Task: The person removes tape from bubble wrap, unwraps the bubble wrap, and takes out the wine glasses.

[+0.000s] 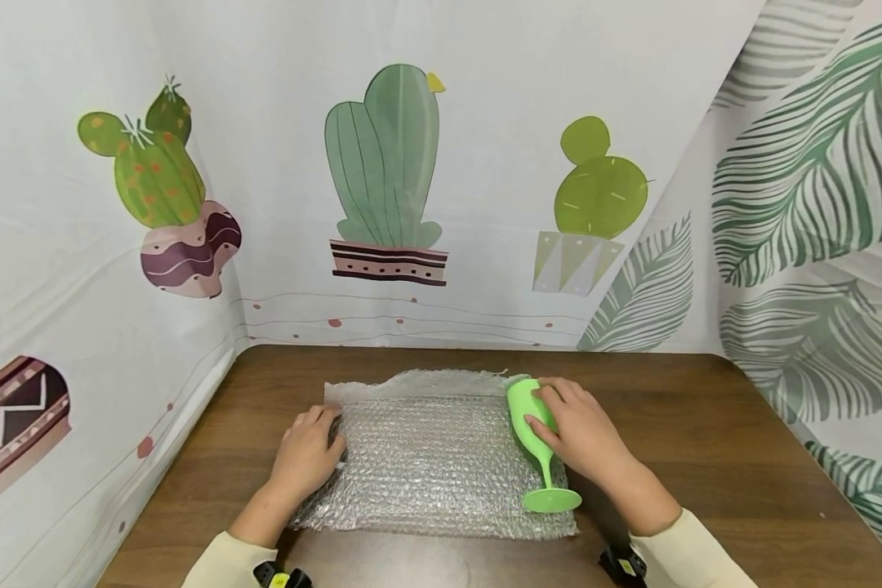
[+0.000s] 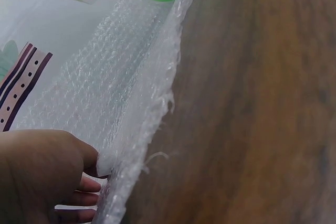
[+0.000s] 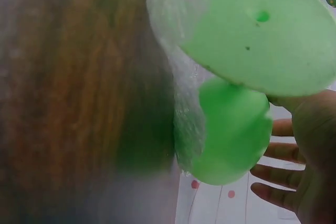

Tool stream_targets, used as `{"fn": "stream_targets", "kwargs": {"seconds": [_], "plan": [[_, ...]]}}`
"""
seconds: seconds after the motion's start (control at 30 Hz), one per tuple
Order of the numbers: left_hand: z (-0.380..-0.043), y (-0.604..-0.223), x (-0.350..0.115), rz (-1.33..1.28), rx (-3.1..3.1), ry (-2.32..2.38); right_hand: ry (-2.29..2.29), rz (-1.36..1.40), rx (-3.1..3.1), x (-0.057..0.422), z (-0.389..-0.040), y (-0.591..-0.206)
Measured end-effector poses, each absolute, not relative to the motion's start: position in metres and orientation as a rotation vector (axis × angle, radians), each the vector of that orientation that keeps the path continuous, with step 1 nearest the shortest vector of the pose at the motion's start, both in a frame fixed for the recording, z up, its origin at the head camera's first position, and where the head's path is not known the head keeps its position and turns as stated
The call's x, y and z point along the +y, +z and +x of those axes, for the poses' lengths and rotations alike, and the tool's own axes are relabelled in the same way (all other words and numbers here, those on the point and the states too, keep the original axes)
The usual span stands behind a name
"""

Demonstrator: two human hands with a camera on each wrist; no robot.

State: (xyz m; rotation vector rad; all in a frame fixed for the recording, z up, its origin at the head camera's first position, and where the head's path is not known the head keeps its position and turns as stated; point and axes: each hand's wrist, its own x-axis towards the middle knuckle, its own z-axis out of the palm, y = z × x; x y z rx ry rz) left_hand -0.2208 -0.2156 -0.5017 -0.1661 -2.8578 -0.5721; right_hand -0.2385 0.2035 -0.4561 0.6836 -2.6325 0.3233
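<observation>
A bright green plastic goblet lies on its side along the right part of a sheet of clear bubble wrap. Its round foot points toward the near edge, and in the right wrist view the foot stands in front of the bowl. My right hand holds the bowl from the right, thumb and fingers on its side. At the sheet's left edge, my left hand pinches the bubble wrap between thumb and fingers, as the left wrist view shows of that hand.
Under the wrap is a brown wooden table with rounded far corners. A white cloth backdrop printed with cacti and leaves hangs behind and at both sides. Black straps sit on both wrists, next to cream sleeves.
</observation>
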Motion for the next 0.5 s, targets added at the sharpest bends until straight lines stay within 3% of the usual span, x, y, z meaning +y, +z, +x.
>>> {"fn": "stream_targets", "kwargs": {"seconds": [0.5], "plan": [[-0.220,-0.502,-0.215,-0.159,-2.853,-0.570,0.441,0.537,-2.629,0.215,-0.233,-0.464]]}}
